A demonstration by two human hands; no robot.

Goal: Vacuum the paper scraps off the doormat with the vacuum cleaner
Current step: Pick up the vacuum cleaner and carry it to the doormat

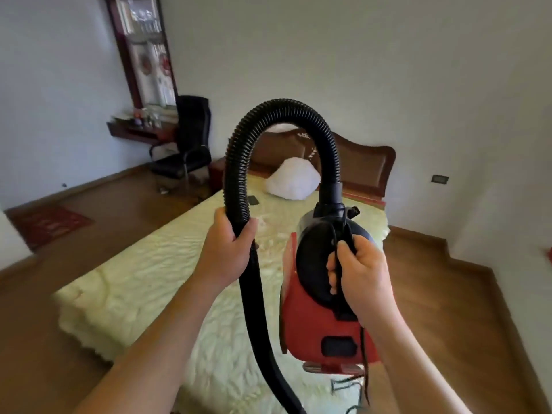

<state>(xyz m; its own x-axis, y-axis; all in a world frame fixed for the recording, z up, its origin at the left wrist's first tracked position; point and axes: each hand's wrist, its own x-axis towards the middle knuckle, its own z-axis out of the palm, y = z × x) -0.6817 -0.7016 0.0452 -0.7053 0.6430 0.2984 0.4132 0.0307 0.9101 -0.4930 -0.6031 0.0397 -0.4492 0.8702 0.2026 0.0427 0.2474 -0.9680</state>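
Head view, vacuum cleaner (313,327): we see a boxy red plastic body capped by a smooth, rounded black dome, held in the air above the bed (143,282), toward its right edge.
Long axis: near upright, with the hose socket at the top pointing toward the headboard (367,165).
Hose (239,153): black and ribbed; it rises from the socket, arches over to the left and drops past the lower edge of view. We cannot see its tip.
Left hand (228,252): fingers and thumb wrapped round the descending run of the hose.
Right hand (358,273): fingers curled round the black handle on the dome, with a dark cord (363,348) under them.
Doormat (49,224): red, flat and rectangular, on the wooden floor (448,309) off the bed's left side, well apart from the vacuum cleaner.
Bed: pale yellow fleecy cover, crumpled white pillow (294,180), carved brown headboard.
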